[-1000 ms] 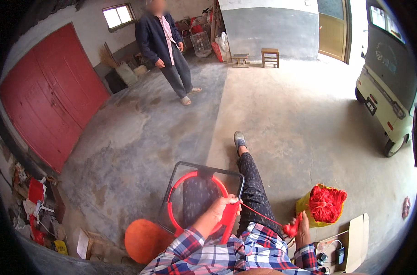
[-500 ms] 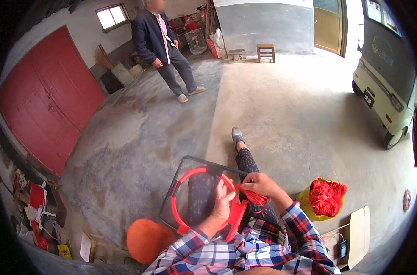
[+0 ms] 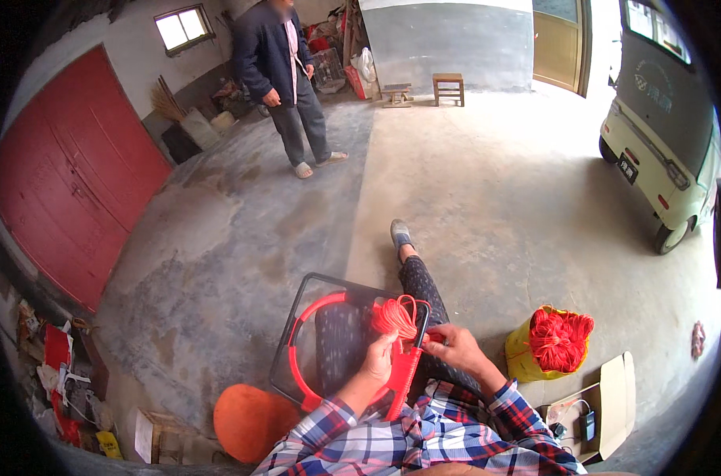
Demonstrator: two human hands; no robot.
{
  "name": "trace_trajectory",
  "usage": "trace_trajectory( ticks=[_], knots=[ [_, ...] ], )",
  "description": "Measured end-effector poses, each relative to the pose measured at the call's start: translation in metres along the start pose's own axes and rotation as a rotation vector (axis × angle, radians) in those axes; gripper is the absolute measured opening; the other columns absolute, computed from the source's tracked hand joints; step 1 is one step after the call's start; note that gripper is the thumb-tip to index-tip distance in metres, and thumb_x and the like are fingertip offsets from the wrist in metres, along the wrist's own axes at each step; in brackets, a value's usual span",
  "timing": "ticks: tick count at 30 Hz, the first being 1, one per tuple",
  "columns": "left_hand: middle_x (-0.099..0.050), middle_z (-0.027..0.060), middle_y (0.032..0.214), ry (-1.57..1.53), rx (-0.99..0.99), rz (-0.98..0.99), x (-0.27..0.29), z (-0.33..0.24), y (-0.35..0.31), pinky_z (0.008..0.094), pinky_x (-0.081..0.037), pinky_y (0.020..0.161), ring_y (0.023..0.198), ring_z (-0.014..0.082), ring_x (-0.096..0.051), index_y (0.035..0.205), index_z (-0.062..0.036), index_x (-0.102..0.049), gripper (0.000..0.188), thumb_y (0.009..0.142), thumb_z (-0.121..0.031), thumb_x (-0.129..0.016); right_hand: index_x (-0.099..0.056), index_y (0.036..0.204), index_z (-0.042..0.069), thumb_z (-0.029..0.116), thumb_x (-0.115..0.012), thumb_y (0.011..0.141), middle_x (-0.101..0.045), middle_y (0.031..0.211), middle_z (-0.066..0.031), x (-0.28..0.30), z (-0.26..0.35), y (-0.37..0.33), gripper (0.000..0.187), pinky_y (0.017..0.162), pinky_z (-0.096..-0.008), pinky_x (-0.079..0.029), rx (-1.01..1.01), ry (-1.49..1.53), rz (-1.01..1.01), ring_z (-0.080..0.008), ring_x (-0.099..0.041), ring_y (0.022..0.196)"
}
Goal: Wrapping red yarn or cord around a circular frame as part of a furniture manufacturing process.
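A black rectangular frame [image 3: 284, 349] with rounded corners rests over my lap, with a red ring [image 3: 291, 366] set in it. Red cord is wound closely along its near right part [image 3: 404, 382]. My left hand [image 3: 379, 361] is closed inside the frame, thumb up, on the lower end of a looped hank of red cord [image 3: 394, 316]. Just outside the frame's right bar, my right hand [image 3: 458, 349] pinches a bit of red cord close to the bar. Some of its fingertips are hidden.
To my right stand a yellow bag [image 3: 527, 357] full of red cord [image 3: 560, 339] and an open cardboard box [image 3: 614, 404]. An orange round seat [image 3: 253, 420] is at my left. A person [image 3: 285, 87] stands ahead; a small vehicle [image 3: 662, 143] is parked right.
The hank of cord has passed from my right hand, outside the frame, to my left hand inside it. My right hand has dropped slightly along the bar.
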State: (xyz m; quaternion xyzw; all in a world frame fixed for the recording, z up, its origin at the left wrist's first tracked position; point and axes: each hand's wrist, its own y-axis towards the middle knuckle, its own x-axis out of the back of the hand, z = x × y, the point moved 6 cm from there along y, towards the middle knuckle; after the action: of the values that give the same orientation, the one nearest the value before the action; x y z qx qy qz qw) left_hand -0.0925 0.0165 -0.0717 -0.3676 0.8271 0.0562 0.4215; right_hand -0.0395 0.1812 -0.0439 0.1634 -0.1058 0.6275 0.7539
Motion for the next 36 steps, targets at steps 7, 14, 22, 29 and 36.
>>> trace_trajectory(
  ticks=[7,14,22,29,36],
  knots=[
    [-0.063,0.0167,0.114,-0.056,0.009,-0.183,0.008,0.003,-0.003,0.0409,-0.048,0.092,0.102,0.0284,-0.061,0.127,-0.0008,-0.051,0.051,0.091,-0.037,-0.05,-0.066,0.105,0.002,0.026,-0.07,0.085,-0.069,0.087,-0.0074,0.002,-0.008,-0.001,0.031,0.069,-0.0322,-0.051,-0.182,0.139,0.026,-0.0181,-0.065,0.076],
    [-0.064,0.0138,0.11,-0.106,0.061,-0.142,0.011,0.007,0.001,0.041,-0.051,0.083,0.095,0.0278,-0.062,0.123,-0.0038,-0.054,0.046,0.089,-0.035,-0.056,-0.064,0.106,0.008,0.026,-0.069,0.086,-0.065,0.098,0.0005,0.021,-0.014,-0.007,0.027,0.075,-0.0274,-0.045,-0.409,1.005,-0.308,-0.0109,-0.058,0.087],
    [-0.066,0.0056,0.095,-0.046,0.086,-0.239,0.007,0.011,-0.001,0.034,-0.051,0.079,0.087,0.0179,-0.062,0.11,-0.0048,-0.06,0.033,0.087,-0.026,-0.066,-0.063,0.104,0.001,0.033,-0.072,0.084,-0.063,0.107,-0.0076,0.059,0.019,-0.002,0.039,0.078,-0.0263,-0.046,0.049,1.231,-0.188,-0.013,-0.059,0.088],
    [-0.068,0.0114,0.088,0.221,0.308,-0.133,-0.01,0.005,-0.006,0.0303,-0.053,0.067,0.073,0.0192,-0.066,0.104,-0.0034,-0.062,0.022,0.09,-0.021,-0.064,-0.056,0.102,0.012,0.049,-0.063,0.086,-0.063,0.076,-0.0117,0.081,0.058,-0.038,0.041,0.066,-0.0421,-0.05,0.042,1.458,0.025,-0.0262,-0.061,0.07],
    [-0.068,0.0136,0.086,0.308,0.336,-0.121,-0.005,0.01,-0.001,0.0323,-0.054,0.065,0.071,0.0206,-0.067,0.103,-0.0011,-0.063,0.022,0.091,-0.02,-0.062,-0.055,0.101,0.005,0.017,-0.061,0.092,-0.057,0.081,-0.0022,0.036,-0.001,-0.027,0.017,0.058,-0.0284,-0.048,-0.307,0.711,-0.139,-0.0123,-0.056,0.066]
  ],
)
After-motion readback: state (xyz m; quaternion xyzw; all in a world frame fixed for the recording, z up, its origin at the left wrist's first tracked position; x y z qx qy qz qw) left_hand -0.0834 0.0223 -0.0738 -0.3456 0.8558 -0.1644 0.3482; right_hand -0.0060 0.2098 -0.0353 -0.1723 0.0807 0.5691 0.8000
